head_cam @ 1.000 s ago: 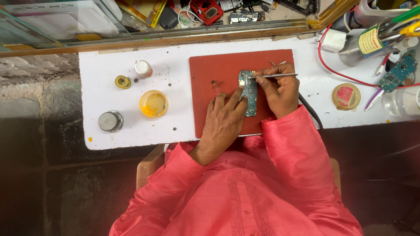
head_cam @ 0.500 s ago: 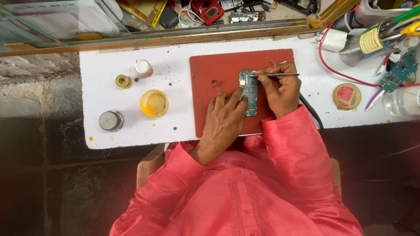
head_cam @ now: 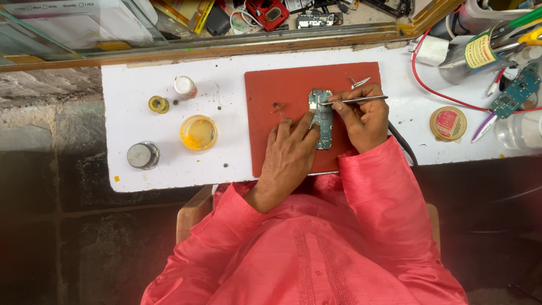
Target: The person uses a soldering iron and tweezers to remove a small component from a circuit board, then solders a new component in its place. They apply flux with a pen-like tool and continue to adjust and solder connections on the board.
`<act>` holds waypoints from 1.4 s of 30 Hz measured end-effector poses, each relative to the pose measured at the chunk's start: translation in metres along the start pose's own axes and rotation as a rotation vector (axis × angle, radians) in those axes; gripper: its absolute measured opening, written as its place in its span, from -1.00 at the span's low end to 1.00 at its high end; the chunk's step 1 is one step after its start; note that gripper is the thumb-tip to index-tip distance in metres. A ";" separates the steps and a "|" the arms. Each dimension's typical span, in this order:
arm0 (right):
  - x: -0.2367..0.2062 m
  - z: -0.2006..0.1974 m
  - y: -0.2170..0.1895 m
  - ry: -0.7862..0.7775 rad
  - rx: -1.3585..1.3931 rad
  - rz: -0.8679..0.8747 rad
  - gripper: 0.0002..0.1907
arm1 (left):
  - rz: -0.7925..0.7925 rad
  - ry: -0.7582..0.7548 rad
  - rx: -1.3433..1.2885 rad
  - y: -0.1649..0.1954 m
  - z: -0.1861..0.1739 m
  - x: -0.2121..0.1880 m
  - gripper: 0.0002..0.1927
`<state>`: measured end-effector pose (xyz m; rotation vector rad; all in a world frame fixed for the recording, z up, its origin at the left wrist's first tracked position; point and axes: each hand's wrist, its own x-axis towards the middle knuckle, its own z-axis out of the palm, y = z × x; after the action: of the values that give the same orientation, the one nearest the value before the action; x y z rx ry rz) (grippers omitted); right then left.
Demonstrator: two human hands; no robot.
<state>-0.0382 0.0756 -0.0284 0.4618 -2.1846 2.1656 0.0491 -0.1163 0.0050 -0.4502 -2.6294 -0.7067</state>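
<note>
Red mat [head_cam: 282, 85] has bare room leftward; left hand [head_cam: 291, 155] pins board [head_cam: 323, 121] flat, right hand [head_cam: 364, 116] pinches tweezers [head_cam: 355, 100] onto its top.

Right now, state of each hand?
Left hand: fingers spread, pressing on the circuit board on the red mat.
Right hand: shut on the tweezers, tips at the board.

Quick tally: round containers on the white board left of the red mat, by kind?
Small white-capped bottle: 1
Small yellow ring-shaped tin: 1
Open dish of yellow paste: 1
Grey metal-lidded jar: 1
Total: 4, all on the white board, left of the red mat.
</note>
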 end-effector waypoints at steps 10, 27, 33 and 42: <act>-0.003 0.000 -0.002 -0.019 0.029 0.004 -0.69 | 0.004 0.006 -0.004 0.000 0.000 -0.001 -0.67; 0.010 0.003 0.004 0.019 -0.017 -0.059 -0.68 | -0.004 -0.003 -0.005 0.000 0.002 -0.001 -0.67; 0.001 -0.001 0.000 -0.004 0.039 0.002 -0.70 | -0.001 0.003 -0.008 0.001 0.001 -0.001 -0.69; 0.004 0.001 0.000 0.007 0.050 -0.013 -0.69 | 0.002 -0.001 -0.002 0.001 0.001 -0.001 -0.65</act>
<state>-0.0415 0.0738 -0.0279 0.4689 -2.1218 2.2164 0.0497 -0.1153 0.0045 -0.4539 -2.6292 -0.7089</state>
